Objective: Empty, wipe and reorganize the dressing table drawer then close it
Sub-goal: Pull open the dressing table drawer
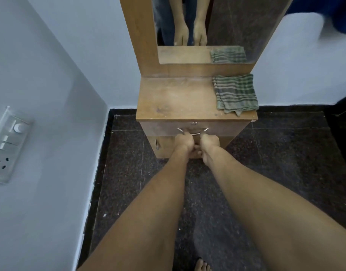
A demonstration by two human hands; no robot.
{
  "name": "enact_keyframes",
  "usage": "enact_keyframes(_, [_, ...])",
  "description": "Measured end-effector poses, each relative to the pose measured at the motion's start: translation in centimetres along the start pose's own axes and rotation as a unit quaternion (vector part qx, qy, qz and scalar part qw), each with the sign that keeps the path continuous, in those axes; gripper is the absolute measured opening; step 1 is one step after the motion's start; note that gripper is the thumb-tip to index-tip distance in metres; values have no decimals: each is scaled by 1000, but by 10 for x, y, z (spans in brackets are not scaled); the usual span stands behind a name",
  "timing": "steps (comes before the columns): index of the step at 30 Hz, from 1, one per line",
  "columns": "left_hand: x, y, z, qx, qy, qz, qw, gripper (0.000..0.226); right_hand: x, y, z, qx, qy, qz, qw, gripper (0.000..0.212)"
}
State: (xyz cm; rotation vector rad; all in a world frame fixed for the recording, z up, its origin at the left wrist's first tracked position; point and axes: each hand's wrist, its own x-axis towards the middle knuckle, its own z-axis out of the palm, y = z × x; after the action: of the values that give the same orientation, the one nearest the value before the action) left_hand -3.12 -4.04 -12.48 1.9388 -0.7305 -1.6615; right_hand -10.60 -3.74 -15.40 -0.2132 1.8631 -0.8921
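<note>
2 grip handle (194, 133): left hand (184, 141), right hand (209, 142) | handle part-covered

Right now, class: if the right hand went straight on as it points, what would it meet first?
The right hand is at the metal handle; straight on, it would likely meet the drawer front behind, though depth is unclear.

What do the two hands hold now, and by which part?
The curved metal handle of the drawer: the left hand grips it near its left end, the right hand near its right end.
</note>
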Motion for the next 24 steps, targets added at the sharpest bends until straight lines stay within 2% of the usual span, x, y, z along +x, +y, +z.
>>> enact_keyframes(5, [30,-7,8,-20,10,3,1000,48,14,-3,8,68,-28,22,997,18])
enact_keyframes(12, [48,-9,15,-5,28,13,1000,25,37,0,21,40,-7,16,999,23])
enact_keyframes(24, [43,-29,14,5,26,21,999,31,28,20,16,30,6,-1,1000,22])
